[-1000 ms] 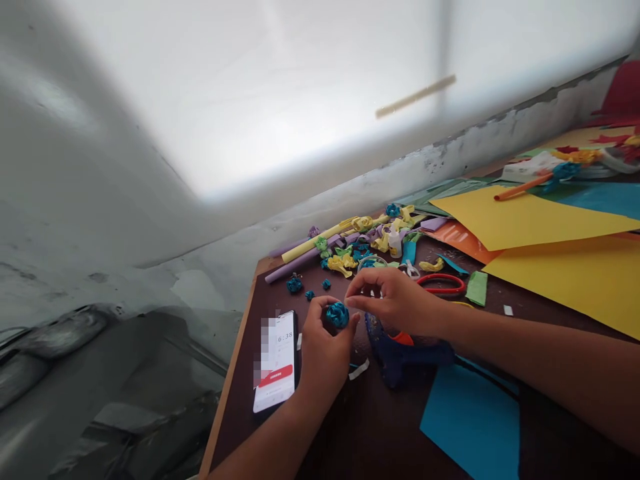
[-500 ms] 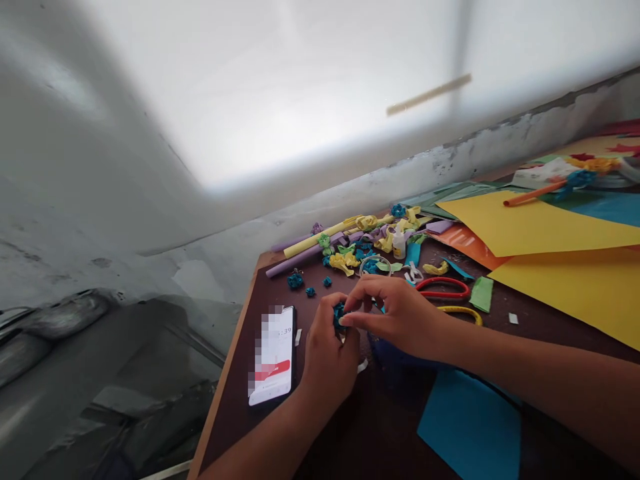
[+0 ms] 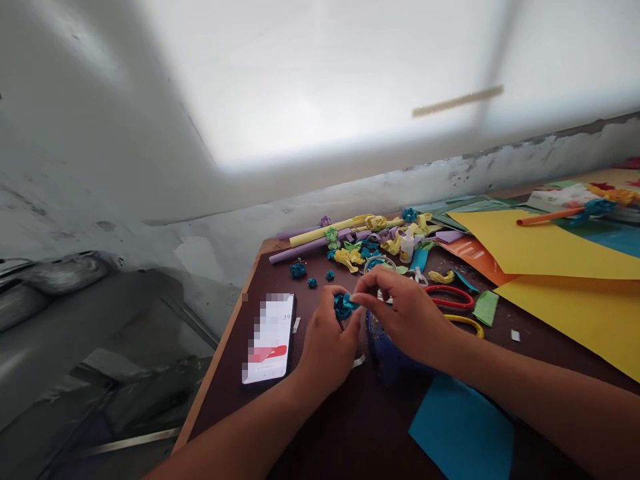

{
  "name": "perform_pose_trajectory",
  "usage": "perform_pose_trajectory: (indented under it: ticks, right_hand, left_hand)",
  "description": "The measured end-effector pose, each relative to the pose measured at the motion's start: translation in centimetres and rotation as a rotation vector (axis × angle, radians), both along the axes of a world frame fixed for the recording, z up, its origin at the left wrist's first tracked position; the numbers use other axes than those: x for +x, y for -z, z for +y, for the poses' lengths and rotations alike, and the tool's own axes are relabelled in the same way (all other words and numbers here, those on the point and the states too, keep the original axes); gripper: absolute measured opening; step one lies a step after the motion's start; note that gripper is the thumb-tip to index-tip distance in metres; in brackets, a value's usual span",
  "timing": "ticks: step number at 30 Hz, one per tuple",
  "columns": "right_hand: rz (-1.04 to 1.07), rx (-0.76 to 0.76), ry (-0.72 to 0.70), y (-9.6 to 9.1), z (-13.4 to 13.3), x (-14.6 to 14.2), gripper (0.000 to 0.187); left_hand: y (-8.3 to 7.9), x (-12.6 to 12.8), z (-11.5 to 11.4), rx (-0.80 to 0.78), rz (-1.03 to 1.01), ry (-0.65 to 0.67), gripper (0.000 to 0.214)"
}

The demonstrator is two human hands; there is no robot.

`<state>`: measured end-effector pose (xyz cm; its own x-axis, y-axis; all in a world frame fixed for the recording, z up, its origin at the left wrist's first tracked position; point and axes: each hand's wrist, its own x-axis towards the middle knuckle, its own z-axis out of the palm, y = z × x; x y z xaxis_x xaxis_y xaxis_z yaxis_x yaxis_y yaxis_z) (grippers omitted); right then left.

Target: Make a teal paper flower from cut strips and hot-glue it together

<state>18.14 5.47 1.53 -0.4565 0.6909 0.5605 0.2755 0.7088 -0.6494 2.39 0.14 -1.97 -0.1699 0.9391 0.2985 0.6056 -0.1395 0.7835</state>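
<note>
Between the thumb and fingers of my left hand sits a blue paper flower with crumpled, folded petals. My right hand pinches a petal at the flower's right side, its thumb and forefinger closed on the paper. Under my right wrist lies a dark blue object, partly hidden by the hand. Scissors with a red handle loop and a yellow loop lie just beyond my right forearm. Small blue paper flowers rest on the table beyond my left hand.
A phone lies left of my left hand, near the table's wooden edge. Rolled paper sticks, paper scraps and a small glue bottle crowd the back. Yellow sheets cover the right; a blue sheet lies in front.
My right fingers have shifted slightly away from the flower's middle to its right edge, pulling a petal outward, so more of the flower shows. The camera view has tilted a little.
</note>
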Motion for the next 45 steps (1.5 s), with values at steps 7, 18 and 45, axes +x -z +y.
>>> perform_pose_trajectory:
  ticks: [7,18,45]
  right_hand:
    - [-0.329,-0.082,0.105,0.4,4.3,-1.2,0.021]
    - [-0.582,-0.009,-0.060,1.5,7.4,-7.7,0.009]
    - [-0.265,-0.196,0.064,-0.9,0.1,5.7,0.024]
  left_hand:
    - [0.3,-0.1,-1.4,0.305,0.018,0.241,0.014]
    - [0.6,0.3,-2.6,0.462,0.087,0.478,0.023]
    - [-0.9,-2.0,0.8,0.027,-0.625,0.015,0.028]
